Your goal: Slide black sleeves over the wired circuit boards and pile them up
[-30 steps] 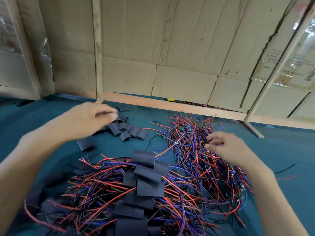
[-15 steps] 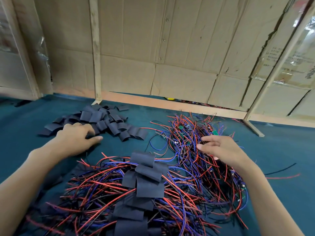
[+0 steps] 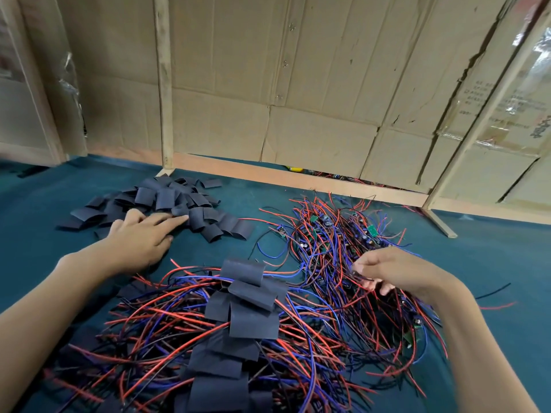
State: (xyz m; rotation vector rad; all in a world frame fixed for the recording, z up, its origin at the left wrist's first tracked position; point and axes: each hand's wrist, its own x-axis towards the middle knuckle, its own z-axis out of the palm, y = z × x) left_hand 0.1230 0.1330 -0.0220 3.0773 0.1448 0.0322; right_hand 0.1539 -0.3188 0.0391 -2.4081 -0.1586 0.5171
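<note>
Dim, even light; soft focus, wide-angle bending at edges.

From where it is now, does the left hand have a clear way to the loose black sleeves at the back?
Probably yes. The left hand lies flat on the green cloth with its fingertips already at the near edge of the loose black sleeves; nothing lies between them.

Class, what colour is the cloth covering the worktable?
Dark teal cloth covering the worktable, seen best in the head view.

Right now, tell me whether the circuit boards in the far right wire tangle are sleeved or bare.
Bare: green boards show uncovered among the red and blue wires.
</note>
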